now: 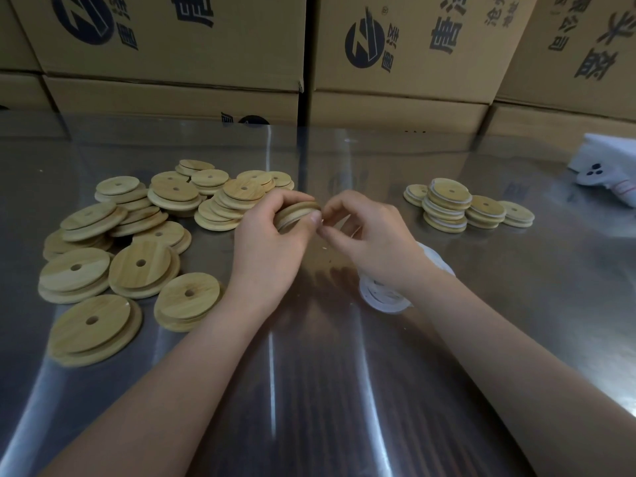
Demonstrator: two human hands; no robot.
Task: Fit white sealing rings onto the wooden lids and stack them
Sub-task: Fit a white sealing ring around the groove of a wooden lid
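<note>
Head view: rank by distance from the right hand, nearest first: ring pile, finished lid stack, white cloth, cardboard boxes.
From the right hand:
1. Ring pile, just under its wrist.
2. Finished lid stack, to its right.
3. White cloth, far right edge.
4. Cardboard boxes, behind the table.

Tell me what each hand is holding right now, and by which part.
The left hand grips a wooden lid by its rim, tilted on edge. The right hand pinches at the lid's near edge; whether it holds a ring cannot be told.

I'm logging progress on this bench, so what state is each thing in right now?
left hand: shut on the held lid
held lid: on edge between both hands
right hand: pinching at the lid's rim
bare lids: loose pile, no rings
ringed lids: stacked, rings fitted
spare rings: heaped beneath the right forearm
</note>
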